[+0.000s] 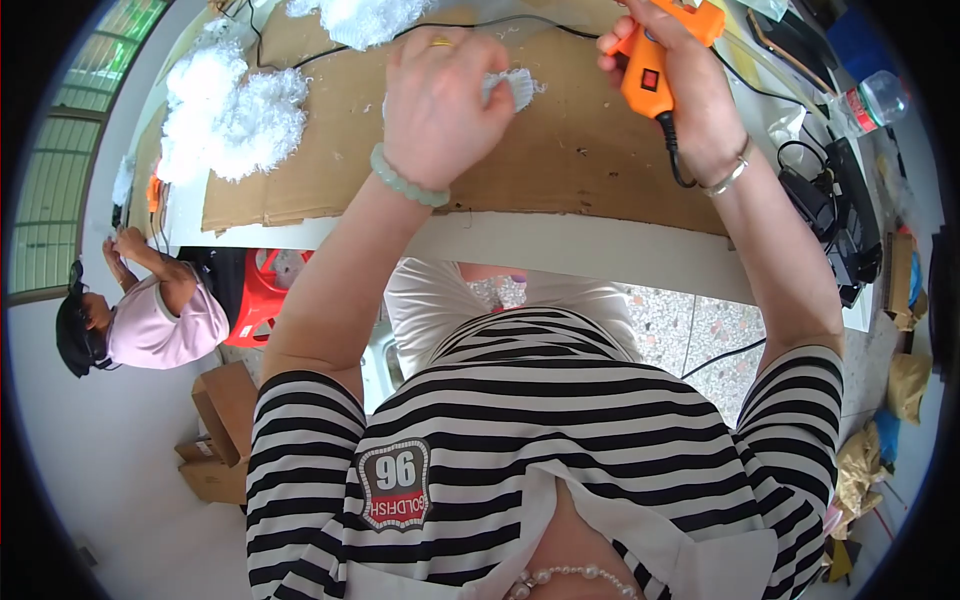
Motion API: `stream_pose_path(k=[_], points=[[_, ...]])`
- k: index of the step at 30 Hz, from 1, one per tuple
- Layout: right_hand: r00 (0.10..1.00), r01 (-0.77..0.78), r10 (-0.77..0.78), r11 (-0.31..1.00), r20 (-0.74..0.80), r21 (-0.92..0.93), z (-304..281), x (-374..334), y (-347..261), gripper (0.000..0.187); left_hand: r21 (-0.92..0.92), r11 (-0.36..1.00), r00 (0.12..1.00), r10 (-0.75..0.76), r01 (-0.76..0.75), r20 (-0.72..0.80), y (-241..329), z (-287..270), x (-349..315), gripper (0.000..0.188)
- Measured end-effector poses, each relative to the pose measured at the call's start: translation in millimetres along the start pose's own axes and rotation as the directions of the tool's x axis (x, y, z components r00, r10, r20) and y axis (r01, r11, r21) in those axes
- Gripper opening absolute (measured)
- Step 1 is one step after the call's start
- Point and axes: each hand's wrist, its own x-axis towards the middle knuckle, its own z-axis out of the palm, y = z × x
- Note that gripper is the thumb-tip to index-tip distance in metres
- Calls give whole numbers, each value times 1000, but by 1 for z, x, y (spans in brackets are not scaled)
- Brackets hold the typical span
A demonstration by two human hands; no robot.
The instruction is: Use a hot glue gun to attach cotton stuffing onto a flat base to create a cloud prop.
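Note:
My right hand [690, 95] is wrapped around an orange glue gun [650, 80] with a small dark switch on its handle. A black cord runs down from the handle's end, and the nozzle is out of the picture at the top. My left hand [440, 105] is closed over a small white ribbed piece [518, 88], which shows beside the thumb above the cardboard [570, 150]. The fingertips of that hand are hidden beneath it, and most of the piece is covered.
White fluffy tinsel-like bundles [235, 110] lie on the left of the cardboard, with another [365, 20] at the far edge. A black cable [520, 18] crosses behind my left hand. A clear bottle [875, 103] lies at the right. Another person [165, 310] sits at the left.

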Motion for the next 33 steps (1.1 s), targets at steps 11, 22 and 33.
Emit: stream_pose_path(k=[11, 22, 33], points=[[983, 86, -52, 978, 178, -188, 1, -25, -2, 29, -383, 610, 719, -619, 694, 316, -68, -3, 2, 16], [988, 142, -147, 983, 41, 114, -11, 0, -2, 17, -222, 969, 850, 206, -108, 485, -24, 13, 40, 32], [983, 176, -180, 977, 24, 121, -26, 19, 9, 19, -261, 851, 626, 515, -455, 586, -24, 21, 70, 13]])
